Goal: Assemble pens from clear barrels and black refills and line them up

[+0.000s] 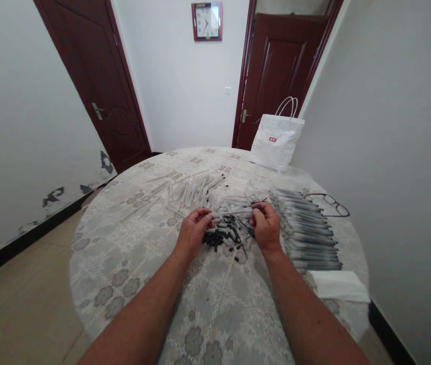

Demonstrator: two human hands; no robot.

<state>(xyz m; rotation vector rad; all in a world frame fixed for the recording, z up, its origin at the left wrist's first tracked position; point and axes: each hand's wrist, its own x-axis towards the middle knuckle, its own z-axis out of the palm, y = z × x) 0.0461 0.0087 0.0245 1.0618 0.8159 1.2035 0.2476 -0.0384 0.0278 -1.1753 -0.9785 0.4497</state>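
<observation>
Between my two hands runs a slim, pale see-through pen, held nearly level above the table. My left hand is closed, pinching its left end between thumb and fingers. Its right end is in the closed fingers of my right hand. Whether the pen is one piece or two parts is too small to tell. Under my hands lie a heap of small black caps and some thin dark sticks. Behind them spreads a loose pile of clear pen barrels.
Right of my right hand lie rows of dark-tipped pens, with eyeglasses beyond and a folded white tissue pack nearer me. A white paper bag stands at the far edge of the round, cloth-covered table.
</observation>
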